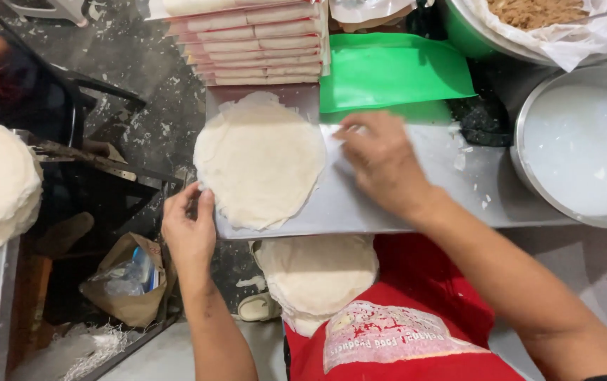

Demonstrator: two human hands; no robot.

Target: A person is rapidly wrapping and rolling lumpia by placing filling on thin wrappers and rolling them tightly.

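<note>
A thin round white wrapper [260, 161] lies flat on a metal tray [402, 204]. The left hand [189, 229] rests at the lower left edge of the wrapper, fingers loosely curled and touching its rim; it seems to pinch the edge, but I cannot tell for sure. The right hand [382, 161] lies flat and relaxed on the tray just right of the wrapper, grasping nothing. A stack of wrappers [316, 276] sits on the person's lap, below the tray. Behind the tray are a green plastic sheet [388, 70] and flat pink packets [254, 42]. A bowl of white liquid [582, 152] stands to the right.
</note>
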